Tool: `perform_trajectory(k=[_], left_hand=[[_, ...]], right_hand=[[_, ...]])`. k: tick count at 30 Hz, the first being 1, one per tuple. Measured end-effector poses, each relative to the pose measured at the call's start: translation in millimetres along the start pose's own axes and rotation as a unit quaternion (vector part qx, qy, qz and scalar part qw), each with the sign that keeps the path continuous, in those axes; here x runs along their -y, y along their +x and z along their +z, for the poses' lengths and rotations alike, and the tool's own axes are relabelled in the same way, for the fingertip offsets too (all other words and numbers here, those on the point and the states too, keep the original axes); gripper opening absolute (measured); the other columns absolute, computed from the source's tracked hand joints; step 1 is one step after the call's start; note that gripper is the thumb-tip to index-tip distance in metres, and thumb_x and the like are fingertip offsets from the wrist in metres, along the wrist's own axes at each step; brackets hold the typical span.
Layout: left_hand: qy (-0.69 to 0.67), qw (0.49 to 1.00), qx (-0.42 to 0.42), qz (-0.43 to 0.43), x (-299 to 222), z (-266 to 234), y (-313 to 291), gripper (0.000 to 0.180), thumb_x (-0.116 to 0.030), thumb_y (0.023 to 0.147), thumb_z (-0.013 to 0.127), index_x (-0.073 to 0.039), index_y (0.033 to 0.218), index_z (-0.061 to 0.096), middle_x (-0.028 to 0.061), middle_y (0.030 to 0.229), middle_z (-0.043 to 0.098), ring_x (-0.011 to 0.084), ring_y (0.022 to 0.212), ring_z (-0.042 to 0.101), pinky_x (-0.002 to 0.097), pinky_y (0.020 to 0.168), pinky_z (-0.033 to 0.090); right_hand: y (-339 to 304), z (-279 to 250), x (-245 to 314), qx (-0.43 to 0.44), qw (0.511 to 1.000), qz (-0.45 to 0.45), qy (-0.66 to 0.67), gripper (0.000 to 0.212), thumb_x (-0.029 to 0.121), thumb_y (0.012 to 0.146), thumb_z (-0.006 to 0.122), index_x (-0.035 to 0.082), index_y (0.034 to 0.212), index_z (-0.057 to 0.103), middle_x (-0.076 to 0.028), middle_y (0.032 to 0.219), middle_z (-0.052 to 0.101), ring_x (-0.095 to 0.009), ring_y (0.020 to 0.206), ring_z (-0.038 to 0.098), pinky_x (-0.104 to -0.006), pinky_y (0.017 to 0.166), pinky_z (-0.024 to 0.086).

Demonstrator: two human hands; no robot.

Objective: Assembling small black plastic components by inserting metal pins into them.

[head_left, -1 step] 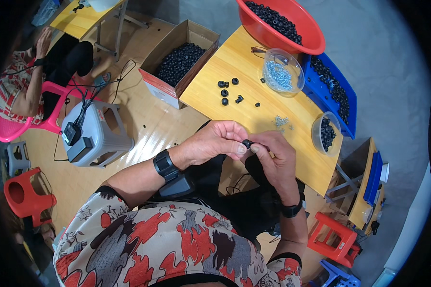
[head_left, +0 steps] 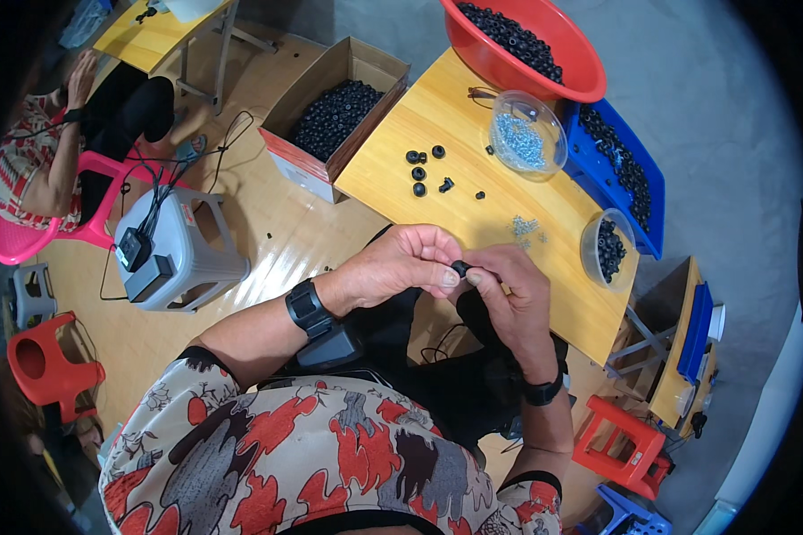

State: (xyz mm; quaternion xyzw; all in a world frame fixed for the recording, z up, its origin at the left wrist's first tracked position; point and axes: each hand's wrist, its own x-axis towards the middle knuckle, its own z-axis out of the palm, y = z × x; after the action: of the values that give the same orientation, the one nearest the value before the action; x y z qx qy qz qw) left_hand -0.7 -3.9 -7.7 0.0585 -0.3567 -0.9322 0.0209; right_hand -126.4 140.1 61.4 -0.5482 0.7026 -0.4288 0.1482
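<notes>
Close to the near edge of the table, my left hand (head_left: pixel 416 267) and my right hand (head_left: pixel 511 290) meet over my lap. Between their fingertips they pinch a small round black plastic part (head_left: pixel 460 267), mostly covered by the thumbs. Several loose black parts (head_left: pixel 418 174) lie on the yellow wooden table (head_left: pixel 379 169) beyond my hands. A little pile of small silvery screws or pins (head_left: pixel 525 227) rests by my right hand. More silvery pieces fill a clear round tub (head_left: pixel 553 160), and a second clear tub (head_left: pixel 589 250) holds black parts.
A red basin (head_left: pixel 584 76) and a blue tray (head_left: pixel 656 201) of black parts stand at the far side. Left of the table is a cardboard box (head_left: pixel 285 111) of black parts. A grey stool (head_left: pixel 187 214) carries cables and adapters. Another person (head_left: pixel 40 169) sits at far left.
</notes>
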Motion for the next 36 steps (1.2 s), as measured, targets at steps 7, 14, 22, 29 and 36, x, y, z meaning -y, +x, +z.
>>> perform_trajectory(k=[7,14,22,29,36], left_hand=[[-0.004,0.999,-0.036,-0.011,-3.8,4.5,-1.2,0.014,-0.004,0.086,0.065,-0.003,0.099,0.060,0.0051,0.085,0.065,0.0106,0.074,0.065,0.0232,0.069,0.056],[-0.031,0.999,-0.039,-0.008,0.0,4.5,-2.5,0.016,-0.007,0.089,0.063,-0.002,0.104,0.061,0.0064,0.090,0.066,0.0117,0.075,0.066,0.0238,0.070,0.057],[-0.015,0.999,-0.004,-0.039,-2.1,9.7,-5.3,0.025,-0.020,0.092,0.060,-0.002,0.110,0.059,0.0044,0.091,0.063,0.0081,0.075,0.062,0.0228,0.071,0.054],[-0.017,1.000,0.001,-0.025,-1.2,9.6,-3.4,0.019,-0.019,0.093,0.059,-0.003,0.102,0.061,0.0032,0.088,0.064,0.0087,0.073,0.063,0.0218,0.070,0.054],[-0.018,0.999,-0.037,-0.006,-0.1,7.9,-1.9,0.017,-0.018,0.093,0.059,-0.003,0.101,0.061,0.0031,0.088,0.064,0.0077,0.077,0.062,0.0214,0.073,0.051]], right_hand=[[0.3,1.4,0.1,0.006,0.999,-0.014,-0.044,0.024,-0.004,0.078,0.066,0.005,0.100,0.067,-0.011,0.087,0.062,-0.022,0.078,0.062,-0.0284,0.067,0.049],[-0.7,2.6,-1.8,-0.002,1.000,-0.004,-0.004,0.024,-0.003,0.079,0.066,0.006,0.100,0.068,-0.010,0.087,0.062,-0.022,0.079,0.062,-0.0278,0.068,0.049],[-2.3,0.6,1.1,0.007,1.000,-0.001,-0.009,0.024,-0.001,0.079,0.067,0.007,0.101,0.069,-0.009,0.084,0.058,-0.020,0.077,0.058,-0.0282,0.066,0.047],[-3.1,2.5,4.1,0.007,1.000,-0.013,-0.024,0.027,0.000,0.079,0.068,0.006,0.105,0.067,-0.009,0.086,0.058,-0.019,0.076,0.058,-0.0278,0.066,0.047],[0.6,7.5,3.7,-0.050,0.934,-0.119,-0.332,0.051,0.043,0.069,0.076,0.004,0.098,0.061,-0.011,0.089,0.060,-0.024,0.077,0.061,-0.0322,0.064,0.048]])
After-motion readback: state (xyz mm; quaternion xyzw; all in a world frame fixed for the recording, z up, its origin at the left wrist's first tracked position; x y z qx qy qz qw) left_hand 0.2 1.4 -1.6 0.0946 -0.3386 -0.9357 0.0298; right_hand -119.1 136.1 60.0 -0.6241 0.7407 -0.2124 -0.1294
